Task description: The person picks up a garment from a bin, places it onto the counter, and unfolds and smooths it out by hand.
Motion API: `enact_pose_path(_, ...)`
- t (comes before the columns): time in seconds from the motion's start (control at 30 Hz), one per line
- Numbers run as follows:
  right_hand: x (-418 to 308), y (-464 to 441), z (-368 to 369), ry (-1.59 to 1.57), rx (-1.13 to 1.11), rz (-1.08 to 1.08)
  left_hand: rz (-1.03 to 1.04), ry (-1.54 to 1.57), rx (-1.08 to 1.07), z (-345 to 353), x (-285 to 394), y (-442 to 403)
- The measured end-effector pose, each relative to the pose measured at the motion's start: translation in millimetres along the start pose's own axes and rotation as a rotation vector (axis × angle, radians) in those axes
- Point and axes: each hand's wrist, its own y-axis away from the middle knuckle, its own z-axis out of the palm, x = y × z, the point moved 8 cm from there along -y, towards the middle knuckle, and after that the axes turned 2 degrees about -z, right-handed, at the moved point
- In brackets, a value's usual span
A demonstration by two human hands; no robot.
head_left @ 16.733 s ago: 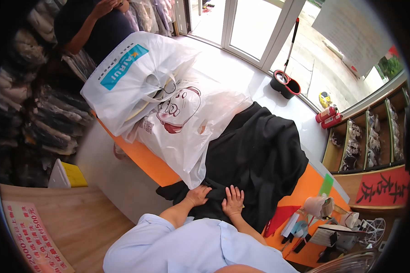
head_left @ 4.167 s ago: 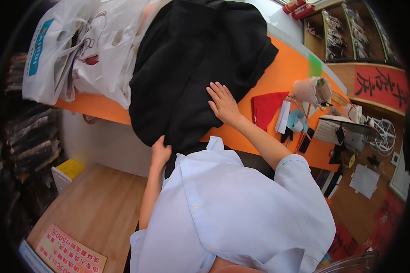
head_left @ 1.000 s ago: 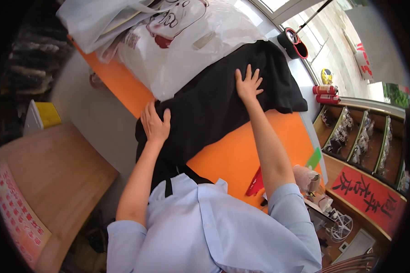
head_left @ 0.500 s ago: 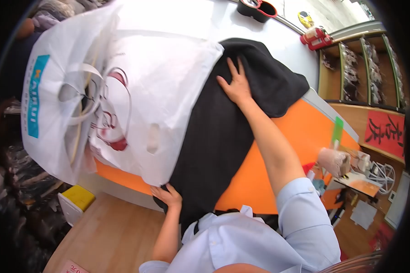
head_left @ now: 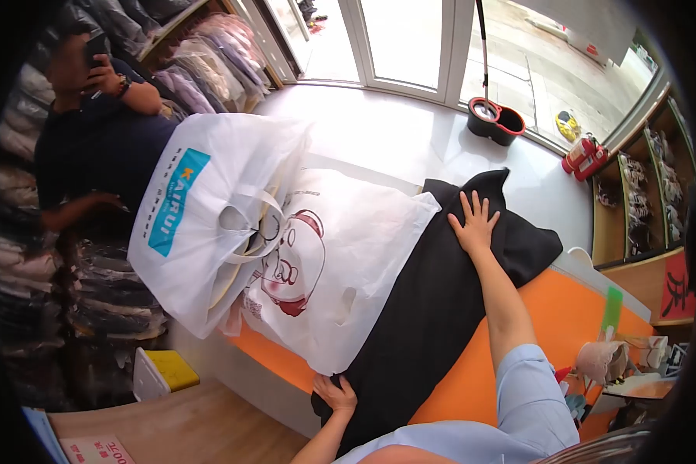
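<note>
A black garment (head_left: pixel 425 325) lies lengthwise over the orange counter (head_left: pixel 472 371). Near its far end my right hand (head_left: pixel 475 224) rests flat on the cloth, fingers spread. My left hand (head_left: pixel 335 394) is at the garment's near left edge, by the corner of a white plastic bag with a printed figure (head_left: pixel 325 271); its fingers are partly hidden at the edge, and whether they pinch the cloth is unclear. That bag lies against the garment's left side. Left of it stands a fuller white bag with a blue KAIRUI label (head_left: pixel 179 203), its handles upward.
Across the counter at the left stands a person (head_left: pixel 100 147) with a phone. A mop bucket (head_left: pixel 496 122) and fire extinguishers (head_left: pixel 585 158) are near the glass doors. A pleated holder (head_left: pixel 602 362) sits at the right; a yellow-lidded bin (head_left: pixel 166 371) is lower left.
The view has tilted up, showing the doors and the person. The garment, bunched earlier, now lies stretched out along the bag. Both hands remain near its two ends since half a second ago.
</note>
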Motion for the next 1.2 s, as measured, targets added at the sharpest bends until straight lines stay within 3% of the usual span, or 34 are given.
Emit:
enact_pose_path(0.13, -1, 22, 2, 0.023, 0.074, 0.032, 0.001, 0.02, 0.04, -4, 8, -3)
enact_pose_path(0.43, -13, 156, -28, -0.044, 0.194, -0.256, 0.023, 0.021, 0.128, -10, 14, -2)
enact_pose_path(0.57, -2, 229, -33, -0.098, 0.146, -0.292, -0.025, -0.017, 0.118, -7, 15, 16)
enact_pose_path(0.77, 44, 360, -6, -0.333, -0.004, -0.105, -0.121, -0.039, 0.02, -12, 26, 49)
enact_pose_path(0.87, 11, 443, -14, -0.251, -0.273, -0.219, -0.197, -0.041, -0.194, -6, 27, 58)
enact_pose_path(0.93, -13, 497, 9, -0.342, -0.24, -0.36, -0.19, 0.008, -0.213, 9, 9, 73)
enact_pose_path(0.97, -18, 520, 29, -0.209, -0.408, -0.341, -0.178, 0.061, -0.225, 16, 5, 77)
enact_pose_path(1.0, -27, 527, 24, -0.207, -0.41, -0.343, -0.181, 0.061, -0.225, 5, 9, 83)
enact_pose_path(1.07, -22, 543, -2, -0.63, -0.278, -0.175, -0.197, 0.279, -0.318, -9, 14, 101)
enact_pose_path(1.13, -21, 554, -21, -0.691, -0.254, -0.207, -0.227, 0.175, -0.351, -13, -8, 124)
enact_pose_path(1.2, -19, 563, -29, -0.824, -0.221, -0.219, -0.489, 0.569, -0.331, -11, -35, 144)
